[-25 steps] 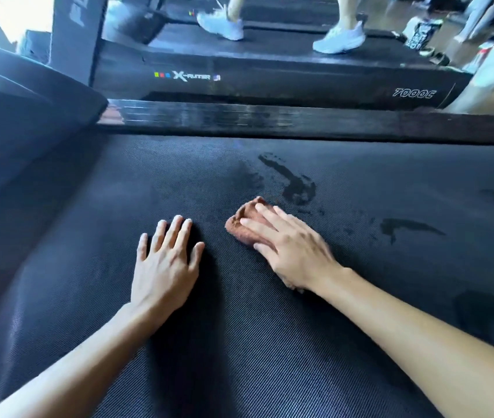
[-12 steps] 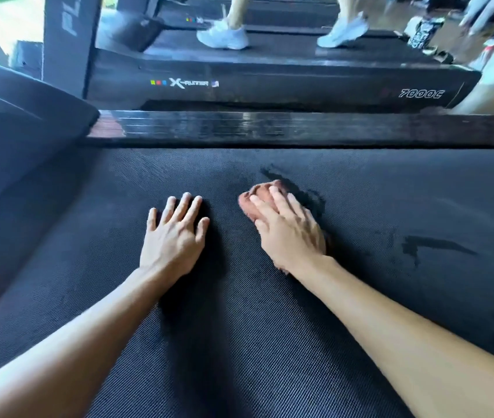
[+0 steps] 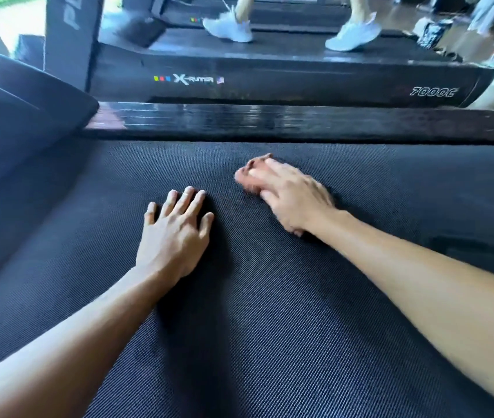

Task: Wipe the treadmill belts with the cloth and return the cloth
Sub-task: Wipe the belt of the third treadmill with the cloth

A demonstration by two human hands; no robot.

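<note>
1. left hand (image 3: 176,233) lies flat on the near treadmill belt (image 3: 269,327), fingers (image 3: 190,196) spread wide, holding nothing.
2. just right of it and slightly farther, the brownish cloth (image 3: 247,173) lies on the belt, mostly hidden.
3. right hand (image 3: 292,200), blurred, presses down on the cloth, fingers (image 3: 278,173) laid fairly straight over it.
4. far: a second treadmill (image 3: 269,82) with white shoes (image 3: 229,27) on it.

Textured rubber treadmill belt (image 3: 269,342): charcoal black, fine diagonal weave.
Small crumpled cloth (image 3: 250,171): reddish brown.
Grooved side rail (image 3: 269,120): glossy black.
Neighbouring treadmill frame (image 3: 300,82): black, white lettering.
Running shoes (image 3: 229,27): white.
</note>
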